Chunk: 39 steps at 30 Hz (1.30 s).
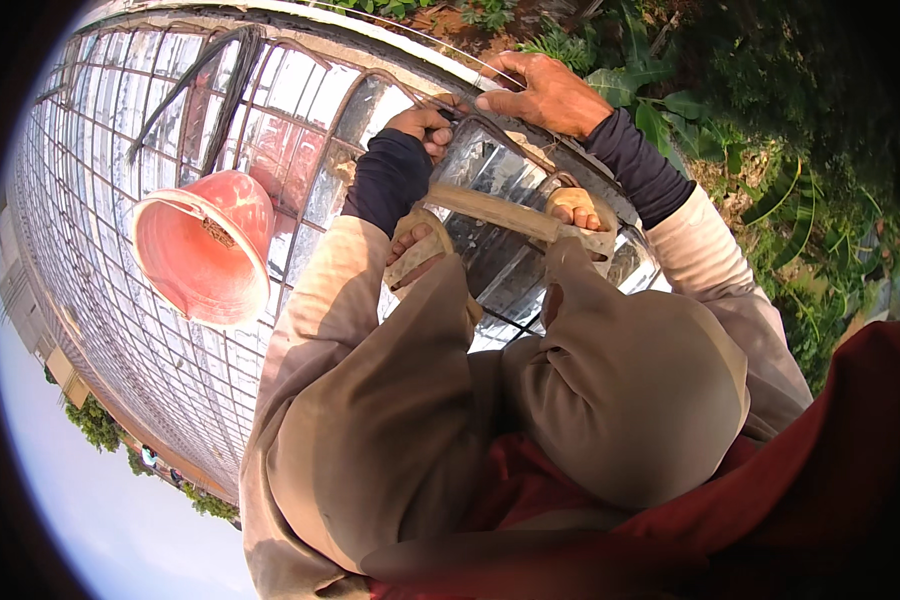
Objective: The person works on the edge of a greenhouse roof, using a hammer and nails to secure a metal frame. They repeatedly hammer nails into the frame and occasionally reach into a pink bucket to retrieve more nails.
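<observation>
- Nearest the camera: the person's bent knees in loose tan cloth (610,390), smooth and softly creased, with a fold of red fabric (830,470) at the lower right.
- Feet in pale strap sandals (415,250), toes bare, resting across a flat, worn wooden slat (490,208).
- Beneath the feet: a grid of thin rusted steel bars (150,300) laid in small squares over shiny, reflective sheeting (490,170); the fisheye bends the grid into a dome.
- On the grid, left of the knees: a salmon-pink plastic bucket (205,245), round-mouthed and tipped on its side.
- Left hand (425,125), dark sleeve to the wrist, fingers curled and pinched together around a thin wire (450,108) at a curved bar.
- Right hand (545,92), just beside it, fingers pressed together and flexed over the same bar (515,135), fingertips touching the wire at the grid's far edge.
- Farthest: broad green leaves (660,110) and bare soil beyond the edge.
</observation>
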### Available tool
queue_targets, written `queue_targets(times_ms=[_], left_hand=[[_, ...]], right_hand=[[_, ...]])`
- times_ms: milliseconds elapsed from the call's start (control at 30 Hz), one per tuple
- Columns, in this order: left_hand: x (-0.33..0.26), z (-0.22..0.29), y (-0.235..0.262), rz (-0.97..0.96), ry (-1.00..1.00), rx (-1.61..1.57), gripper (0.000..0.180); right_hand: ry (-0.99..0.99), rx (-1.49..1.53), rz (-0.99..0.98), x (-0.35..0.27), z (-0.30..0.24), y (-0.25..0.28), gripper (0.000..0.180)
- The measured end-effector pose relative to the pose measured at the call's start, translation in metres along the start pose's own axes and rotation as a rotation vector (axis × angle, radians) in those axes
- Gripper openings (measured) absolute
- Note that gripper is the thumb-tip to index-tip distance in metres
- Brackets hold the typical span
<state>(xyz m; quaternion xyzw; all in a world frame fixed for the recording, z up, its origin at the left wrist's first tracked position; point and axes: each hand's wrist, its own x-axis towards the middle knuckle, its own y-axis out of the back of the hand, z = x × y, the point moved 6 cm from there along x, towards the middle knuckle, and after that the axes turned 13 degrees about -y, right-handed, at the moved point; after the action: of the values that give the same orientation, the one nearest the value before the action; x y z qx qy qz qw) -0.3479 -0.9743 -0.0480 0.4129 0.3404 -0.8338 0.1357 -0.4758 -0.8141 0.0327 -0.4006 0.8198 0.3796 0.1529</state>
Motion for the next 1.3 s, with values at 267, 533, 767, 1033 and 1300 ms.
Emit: queue_targets(times_ms=[267,533,767,1033,1300], left_hand=[[-0.046,0.027,0.01,0.36,-0.294,0.732,0.026],[-0.081,0.073,-0.048,0.237,-1.534,1.761,0.021],[-0.016,0.075,-0.062,-0.163,-1.144,2.198,0.022],[0.003,0.064,-0.062,-0.224,-0.773,2.245,0.02],[-0.007,0.062,-0.068,-0.099,-0.846,2.159,0.015]], right_hand=[[0.016,-0.014,0.149,0.0,-0.015,0.002,0.056],[-0.047,-0.174,0.244,0.001,-0.027,-0.003,0.053],[-0.09,-0.273,0.335,-0.009,-0.037,-0.011,0.043],[-0.117,-0.398,0.312,-0.015,-0.048,-0.012,0.038],[0.069,-0.373,0.488,-0.017,-0.043,-0.014,0.049]])
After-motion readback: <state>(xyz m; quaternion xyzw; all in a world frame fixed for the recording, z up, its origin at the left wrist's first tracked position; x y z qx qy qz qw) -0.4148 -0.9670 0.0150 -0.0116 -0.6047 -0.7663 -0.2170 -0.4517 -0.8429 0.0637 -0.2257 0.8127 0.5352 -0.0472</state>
